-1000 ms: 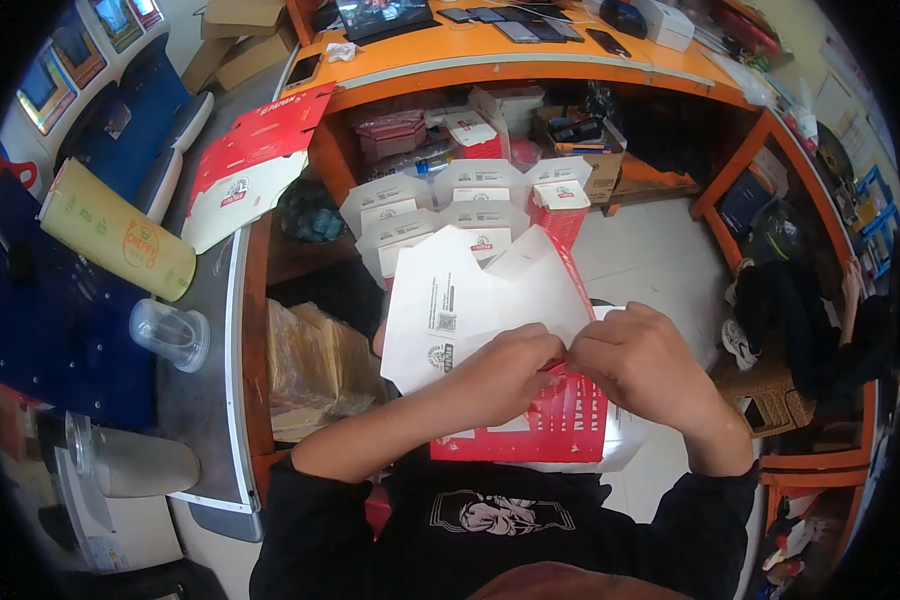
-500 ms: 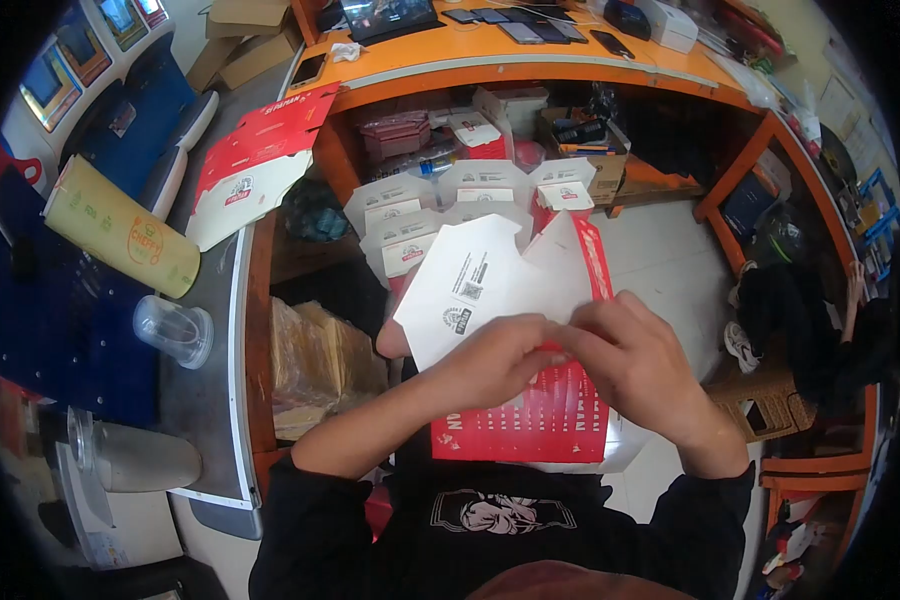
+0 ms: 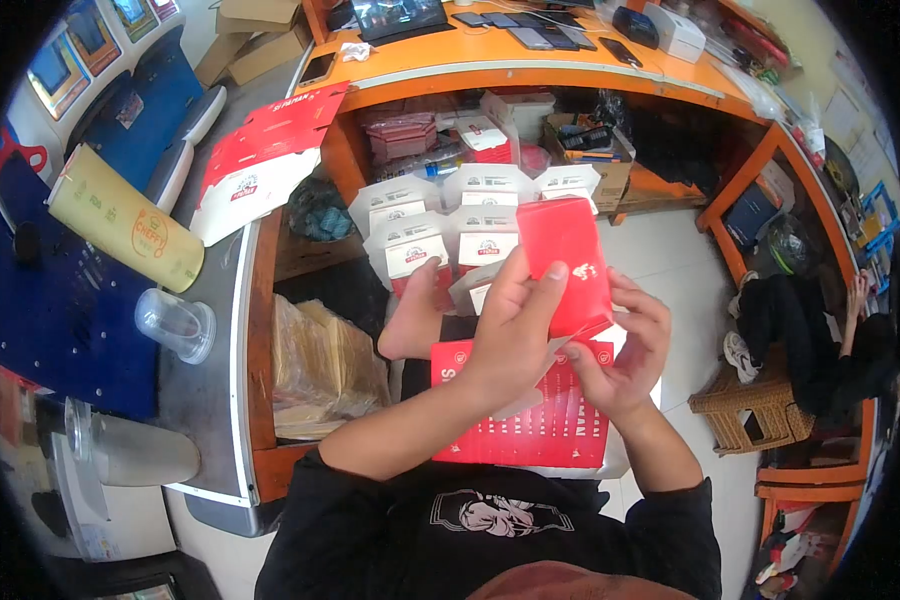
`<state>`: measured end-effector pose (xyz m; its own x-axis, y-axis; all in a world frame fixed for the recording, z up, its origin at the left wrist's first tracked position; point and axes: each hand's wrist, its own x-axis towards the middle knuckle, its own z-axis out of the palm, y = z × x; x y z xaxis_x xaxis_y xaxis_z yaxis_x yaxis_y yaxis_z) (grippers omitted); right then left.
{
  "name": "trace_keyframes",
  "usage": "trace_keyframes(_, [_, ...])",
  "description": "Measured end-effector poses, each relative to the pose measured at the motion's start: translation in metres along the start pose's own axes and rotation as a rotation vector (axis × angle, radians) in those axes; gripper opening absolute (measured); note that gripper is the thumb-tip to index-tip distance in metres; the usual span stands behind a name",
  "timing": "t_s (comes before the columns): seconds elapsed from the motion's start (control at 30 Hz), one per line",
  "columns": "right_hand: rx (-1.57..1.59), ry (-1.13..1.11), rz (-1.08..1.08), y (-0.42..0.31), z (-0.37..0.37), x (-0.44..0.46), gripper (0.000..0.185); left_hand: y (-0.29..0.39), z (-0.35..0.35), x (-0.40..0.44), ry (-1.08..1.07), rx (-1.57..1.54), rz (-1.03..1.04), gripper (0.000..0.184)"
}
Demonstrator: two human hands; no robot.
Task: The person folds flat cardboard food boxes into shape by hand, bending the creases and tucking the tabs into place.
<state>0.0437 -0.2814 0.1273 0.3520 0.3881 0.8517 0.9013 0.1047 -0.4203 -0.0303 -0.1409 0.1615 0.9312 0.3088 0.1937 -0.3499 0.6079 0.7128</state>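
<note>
A red carton (image 3: 567, 262) with a small white print is held upright over the lap. My left hand (image 3: 515, 335) grips its left side, thumb on the red face. My right hand (image 3: 625, 350) is at its lower right corner, fingers curled, and what its fingertips pinch there is too small to make out. Beneath both hands lies a stack of flat red cardboard sheets (image 3: 470, 430) with white lettering. Beyond the carton, several formed boxes with white flaps (image 3: 413, 255) stand in rows on the floor.
Left, a grey counter (image 3: 215, 370) bears a yellow cup (image 3: 130, 220), a clear cup (image 3: 175, 325) and flat red-and-white sheets (image 3: 255, 160). An orange desk (image 3: 570, 72) spans the top. A person in black (image 3: 815, 340) sits at right near a wicker stool (image 3: 755, 415).
The open white-and-red sheet between my hands is now a closed-up red carton, raised and turned. My left hand has moved onto its side, and my right hand has shifted to its lower corner.
</note>
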Motion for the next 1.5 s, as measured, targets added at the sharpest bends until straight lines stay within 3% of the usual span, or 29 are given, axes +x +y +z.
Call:
trace_keyframes(0.07, [-0.002,0.059,-0.030,0.003,-0.003,0.002,0.055,0.000,-0.002,0.002,-0.030,-0.002,-0.025,0.036])
trace_keyframes(0.1, [-0.053,0.118,-0.031,0.002,-0.003,0.002,0.048,0.000,-0.003,0.002,-0.045,0.007,-0.043,0.036])
trace_keyframes(0.3, [-0.385,-0.091,-0.058,-0.022,-0.017,0.017,0.038,0.005,0.011,-0.003,-0.020,0.068,0.026,0.027])
trace_keyframes(0.4, [-0.380,-0.110,-0.040,-0.019,-0.019,0.018,0.047,0.004,0.011,-0.003,-0.032,0.076,0.032,0.028])
trace_keyframes(0.6, [-0.458,-0.150,-0.176,-0.019,-0.027,0.022,0.047,0.010,-0.001,0.000,-0.110,0.066,0.006,0.030])
trace_keyframes(0.7, [-0.464,-0.362,-0.327,-0.031,-0.045,0.035,0.037,0.024,-0.017,0.005,-0.156,0.246,-0.019,0.030])
trace_keyframes(0.87, [-0.543,-0.295,-0.413,-0.025,-0.047,0.037,0.025,0.020,-0.015,0.004,-0.219,0.430,0.111,0.028])
trace_keyframes(1.1, [-0.519,-0.091,-0.308,-0.018,-0.027,0.019,0.020,-0.014,-0.012,-0.014,-0.296,0.220,0.043,0.038])
trace_keyframes(1.4, [-0.494,-0.243,-0.446,-0.038,-0.044,0.028,0.027,0.007,-0.012,-0.010,-0.204,0.361,0.125,0.028])
trace_keyframes(1.5, [-0.376,-0.168,-0.334,-0.034,-0.045,0.021,0.028,0.013,-0.007,-0.008,-0.144,0.216,0.070,0.027])
